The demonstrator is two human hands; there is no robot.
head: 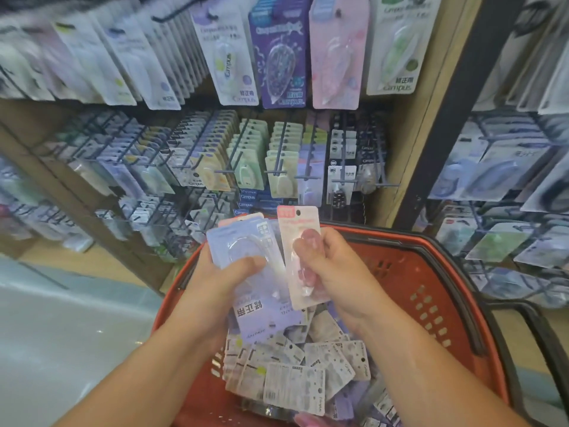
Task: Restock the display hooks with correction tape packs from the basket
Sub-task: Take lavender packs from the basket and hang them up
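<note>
Display rack: the wood-backed display rack (409, 167) stands directly beyond the basket. Its dark wire hooks (278, 155) point toward the viewer, so carded packs hang face-out by their punched holes.
Basket: the red perforated plastic basket (425, 303) with a black handle sits right at the foot of the rack, probably so each pack needs only a short lift to a hook.
Loose packs: a jumbled heap of carded correction tape packs (295, 386) lies on the basket's floor, overlapping, many of them back side up. This is the stock not yet hung.
Lilac stack: a fanned stack of lilac blister-carded packs (264, 315) is held above the basket's middle. Its printed end is nearest the viewer and its far end points at the rack, which looks like a ready supply to draw from.
Left hand: the left hand (212, 285) grips that stack over the basket's left half. The thumb is pressed across the front blister, and the other fingers are hidden behind.
Right hand: the right hand (341, 272), above the basket's far rim, pinches one pack, with the thumb on its blister and the fingers curled behind.
Pink pack: the pale pink card pack with a clear blister (300, 220) stands upright just beside the lilac stack, above the basket's far rim. Its hang hole is uppermost, so it appears singled out to go onto a hook.
</note>
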